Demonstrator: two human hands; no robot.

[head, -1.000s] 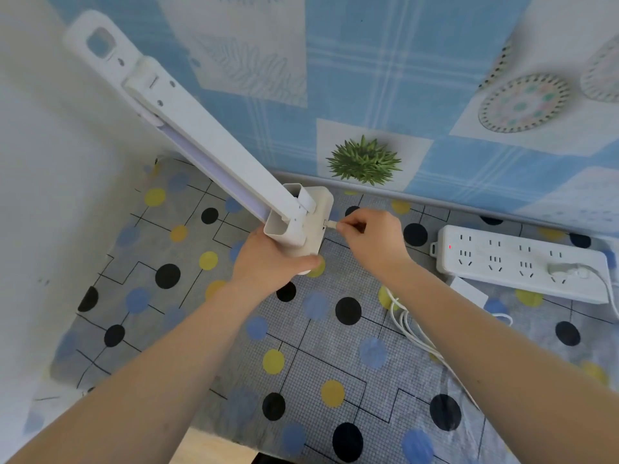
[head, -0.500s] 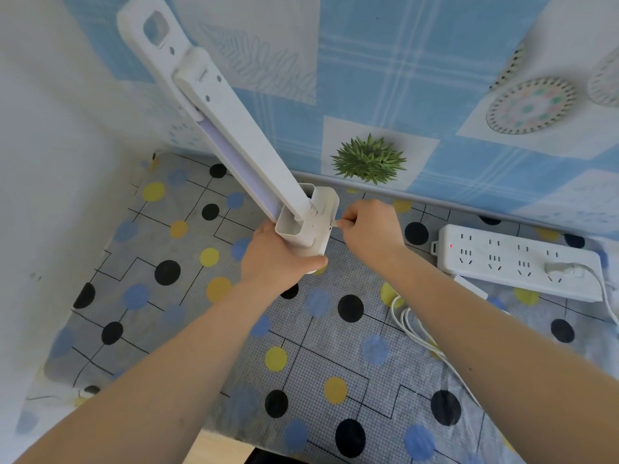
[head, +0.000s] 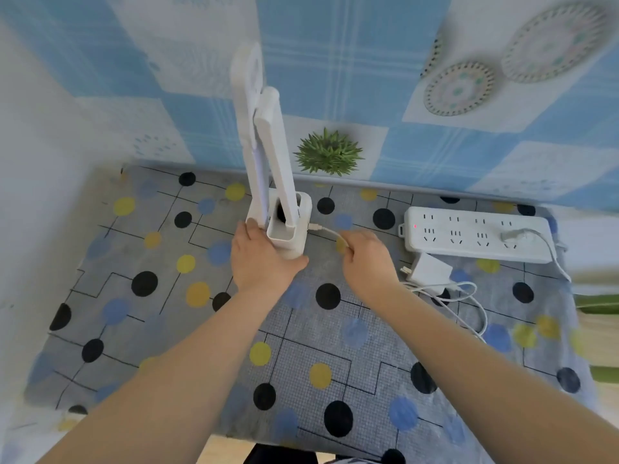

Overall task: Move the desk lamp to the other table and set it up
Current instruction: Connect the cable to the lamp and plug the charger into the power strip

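Since the earlier frames our lamp has swung from a hard lean toward the upper left to nearly upright, and our right hand has slid off the plug and back along the cable.

Nearest to us, at the bottom of the frame, both forearms reach in over the table (head: 335,380) with its dotted grey cloth. Our left hand (head: 259,259) is wrapped round the lower left of the desk lamp (head: 288,226) base, fingers curled on it, probably to keep it from tipping while the cord gets sorted. Our right hand (head: 366,259), just right of centre, has its fingers closed loosely on the white cable (head: 330,233), which runs to the plug seated in the right side of the base. So the lamp end looks connected.

Right of that hand the white adapter (head: 430,271) lies on the cloth with its prongs bare, not plugged in yet, slack cord looped beside it. Just behind it sits the power strip (head: 475,234) with a small red light on and one plug already in it.

Further back is the blue patterned wall. No brand or writing we can read anywhere.
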